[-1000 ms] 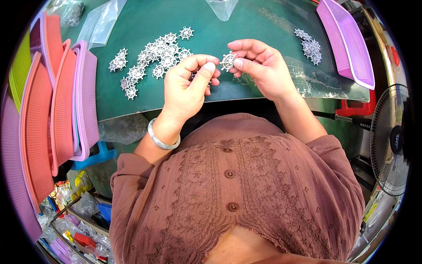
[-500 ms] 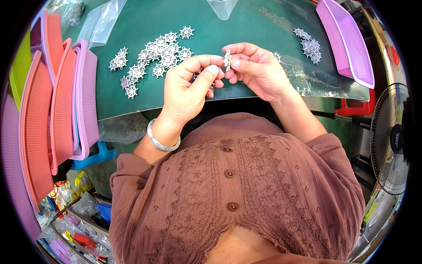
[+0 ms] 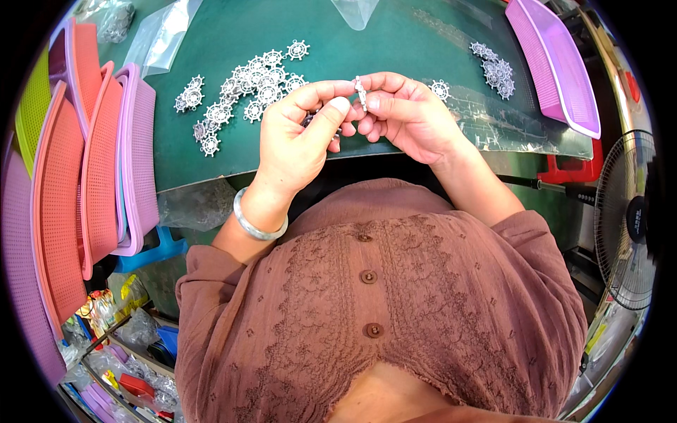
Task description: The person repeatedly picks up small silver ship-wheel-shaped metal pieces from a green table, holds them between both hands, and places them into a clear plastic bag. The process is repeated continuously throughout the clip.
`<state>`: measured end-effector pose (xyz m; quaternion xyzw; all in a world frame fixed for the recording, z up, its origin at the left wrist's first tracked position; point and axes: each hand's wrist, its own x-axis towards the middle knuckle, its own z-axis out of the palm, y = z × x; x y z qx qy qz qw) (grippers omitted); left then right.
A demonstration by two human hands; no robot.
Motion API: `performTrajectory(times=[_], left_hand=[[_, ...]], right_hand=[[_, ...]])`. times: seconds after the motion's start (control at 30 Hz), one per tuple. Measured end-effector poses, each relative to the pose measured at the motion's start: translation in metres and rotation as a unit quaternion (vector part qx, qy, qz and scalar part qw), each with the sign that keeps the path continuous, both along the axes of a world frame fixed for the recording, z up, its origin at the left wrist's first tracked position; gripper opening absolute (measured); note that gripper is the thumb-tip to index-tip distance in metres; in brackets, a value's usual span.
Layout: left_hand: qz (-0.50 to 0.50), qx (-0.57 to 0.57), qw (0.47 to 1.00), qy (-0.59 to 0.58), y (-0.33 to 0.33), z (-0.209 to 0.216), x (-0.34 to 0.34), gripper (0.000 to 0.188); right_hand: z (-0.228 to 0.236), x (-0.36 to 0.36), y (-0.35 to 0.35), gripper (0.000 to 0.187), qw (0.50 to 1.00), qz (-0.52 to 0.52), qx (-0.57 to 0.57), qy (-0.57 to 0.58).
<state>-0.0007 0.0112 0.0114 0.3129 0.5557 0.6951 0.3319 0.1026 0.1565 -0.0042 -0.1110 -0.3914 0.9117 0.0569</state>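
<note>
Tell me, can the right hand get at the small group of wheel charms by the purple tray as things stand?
Probably yes. The right hand lies near that small group, with only bare green mat and clear plastic sheet between them. But both hands now pinch one wheel charm, so the left hand would have to hold it alone.

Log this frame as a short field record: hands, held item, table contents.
left hand: pinches the small silver wheel charm from the left
right hand: pinches the same charm from the right
charm pose: edge-on to the camera, above the green mat
left pile: many loose wheel charms on the mat
right pile: smaller cluster near the purple tray
left edge: stacked pink trays
</note>
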Motion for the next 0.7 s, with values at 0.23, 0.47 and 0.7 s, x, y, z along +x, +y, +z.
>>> performTrajectory(times=[0.23,0.47,0.7], left_hand=[[0.024,-0.037,0.999,0.016,0.005,0.000,-0.004,0.015],[0.040,-0.083,0.996,-0.001,0.007,-0.001,-0.008,0.014],[0.026,-0.104,0.994,-0.007,0.007,-0.006,-0.013,0.015]], right_hand=[[-0.001,0.001,-0.001,0.019,1.000,-0.003,-0.016,-0.022],[0.001,0.002,-0.001,0.014,0.999,0.018,-0.035,-0.029],[0.002,0.003,-0.001,0.013,0.999,0.027,-0.035,-0.033]])
